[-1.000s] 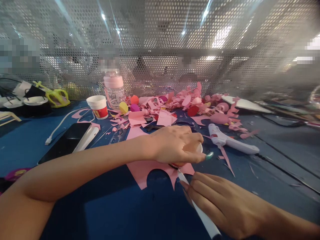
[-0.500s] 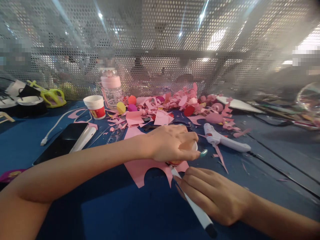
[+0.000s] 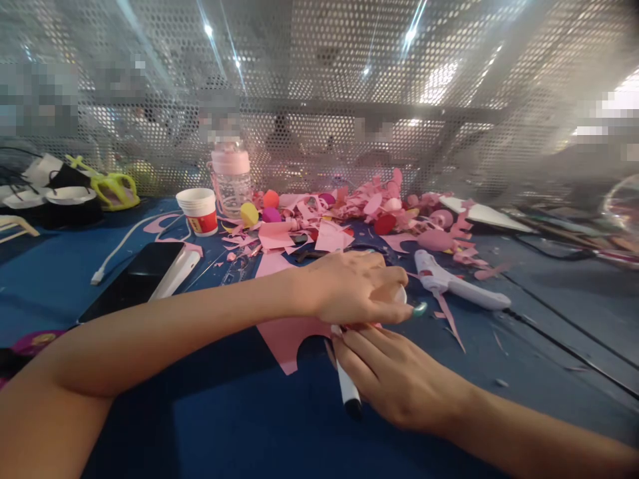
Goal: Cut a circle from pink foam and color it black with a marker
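Observation:
My left hand (image 3: 357,289) lies over the pink sheet (image 3: 284,339), fingers curled down around a round object with a white rim (image 3: 401,295). Most of that object is hidden under the palm, so its kind is unclear. Close against it, below the left hand, my right hand (image 3: 394,376) grips a white marker (image 3: 347,386) with a black end pointing toward me. The marker's tip is hidden beneath the hands. Along the sheet's near edge runs a curved cut-out.
Pink paper scraps (image 3: 359,206) are heaped at the back. A white glue gun (image 3: 459,286) lies right, trailing its cord. To the left are a phone (image 3: 132,283), a white cable (image 3: 122,246), stacked paper cups (image 3: 198,211) and a bottle (image 3: 232,179). A perforated metal screen (image 3: 319,80) rises behind.
My right hand has moved left and up with the marker, right up to the left hand, and the marker now stands steeper. My left hand keeps its hold; the view has shifted slightly.

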Action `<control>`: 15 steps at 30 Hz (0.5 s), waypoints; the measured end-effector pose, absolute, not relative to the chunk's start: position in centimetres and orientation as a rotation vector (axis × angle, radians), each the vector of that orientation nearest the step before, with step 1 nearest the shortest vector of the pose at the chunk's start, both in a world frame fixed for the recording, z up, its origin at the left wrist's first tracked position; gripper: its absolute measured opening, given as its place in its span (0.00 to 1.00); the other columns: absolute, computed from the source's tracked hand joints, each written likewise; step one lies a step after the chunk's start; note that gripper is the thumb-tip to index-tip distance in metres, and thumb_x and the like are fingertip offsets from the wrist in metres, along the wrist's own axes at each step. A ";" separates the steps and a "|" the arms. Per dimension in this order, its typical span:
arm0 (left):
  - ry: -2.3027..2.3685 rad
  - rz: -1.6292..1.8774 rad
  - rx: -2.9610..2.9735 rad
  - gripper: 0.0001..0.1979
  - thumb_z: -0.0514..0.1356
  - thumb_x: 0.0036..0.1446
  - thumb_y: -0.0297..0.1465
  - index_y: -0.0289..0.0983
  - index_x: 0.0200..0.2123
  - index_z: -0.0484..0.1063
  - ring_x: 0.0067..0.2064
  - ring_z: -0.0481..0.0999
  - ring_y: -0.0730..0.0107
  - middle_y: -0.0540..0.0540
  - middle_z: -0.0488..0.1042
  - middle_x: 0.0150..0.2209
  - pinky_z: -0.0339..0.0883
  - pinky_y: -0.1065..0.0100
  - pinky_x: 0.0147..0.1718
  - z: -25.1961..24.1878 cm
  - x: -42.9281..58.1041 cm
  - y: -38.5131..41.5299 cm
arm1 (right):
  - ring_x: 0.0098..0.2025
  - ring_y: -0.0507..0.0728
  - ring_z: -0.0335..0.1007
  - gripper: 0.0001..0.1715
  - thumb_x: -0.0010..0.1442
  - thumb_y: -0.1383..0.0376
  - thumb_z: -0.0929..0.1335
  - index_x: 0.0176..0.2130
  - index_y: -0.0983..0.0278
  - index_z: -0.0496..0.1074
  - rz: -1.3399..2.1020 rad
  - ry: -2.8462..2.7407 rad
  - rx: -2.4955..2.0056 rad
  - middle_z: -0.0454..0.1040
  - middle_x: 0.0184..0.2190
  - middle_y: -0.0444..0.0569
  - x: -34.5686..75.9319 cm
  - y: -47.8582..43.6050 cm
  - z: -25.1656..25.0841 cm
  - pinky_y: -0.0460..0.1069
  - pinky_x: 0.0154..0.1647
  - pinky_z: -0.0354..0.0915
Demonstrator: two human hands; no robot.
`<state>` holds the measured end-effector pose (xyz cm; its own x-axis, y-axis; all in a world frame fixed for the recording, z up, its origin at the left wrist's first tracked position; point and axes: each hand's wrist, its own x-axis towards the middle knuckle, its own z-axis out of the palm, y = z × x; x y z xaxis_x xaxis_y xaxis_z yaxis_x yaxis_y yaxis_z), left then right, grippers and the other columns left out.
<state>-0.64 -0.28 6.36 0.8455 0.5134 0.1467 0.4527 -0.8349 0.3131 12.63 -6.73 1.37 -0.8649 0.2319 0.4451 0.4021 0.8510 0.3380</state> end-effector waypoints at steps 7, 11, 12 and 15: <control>0.740 0.332 2.759 0.19 0.47 0.60 0.43 0.40 0.49 0.63 0.48 0.67 0.61 0.44 0.67 0.45 0.59 0.62 0.47 6.4 -0.7 -0.3 | 0.25 0.55 0.61 0.24 0.61 0.76 0.49 0.30 0.68 0.68 -0.542 -2.676 -0.513 0.69 0.23 0.52 12.5 -6.8 1.5 0.49 0.24 0.62; 0.732 0.329 2.763 0.20 0.47 0.60 0.43 0.39 0.50 0.63 0.48 0.67 0.61 0.44 0.67 0.45 0.59 0.62 0.47 6.3 -0.7 -0.3 | 0.24 0.53 0.59 0.23 0.63 0.76 0.50 0.28 0.67 0.66 -0.520 -2.644 -0.480 0.68 0.22 0.50 12.7 -7.1 1.9 0.48 0.23 0.61; 0.729 0.334 2.761 0.20 0.47 0.60 0.43 0.39 0.50 0.63 0.49 0.67 0.61 0.44 0.67 0.45 0.59 0.62 0.47 6.3 -0.7 -0.2 | 0.23 0.52 0.58 0.23 0.63 0.76 0.50 0.27 0.67 0.65 -0.511 -2.639 -0.470 0.68 0.21 0.49 12.7 -7.2 2.0 0.47 0.22 0.60; 0.721 0.344 2.762 0.21 0.47 0.60 0.44 0.39 0.50 0.63 0.49 0.67 0.61 0.44 0.67 0.46 0.59 0.62 0.48 6.2 -0.7 -0.2 | 0.22 0.52 0.58 0.23 0.63 0.76 0.50 0.26 0.66 0.64 -0.506 -2.620 -0.430 0.68 0.21 0.48 12.9 -7.3 2.3 0.46 0.21 0.60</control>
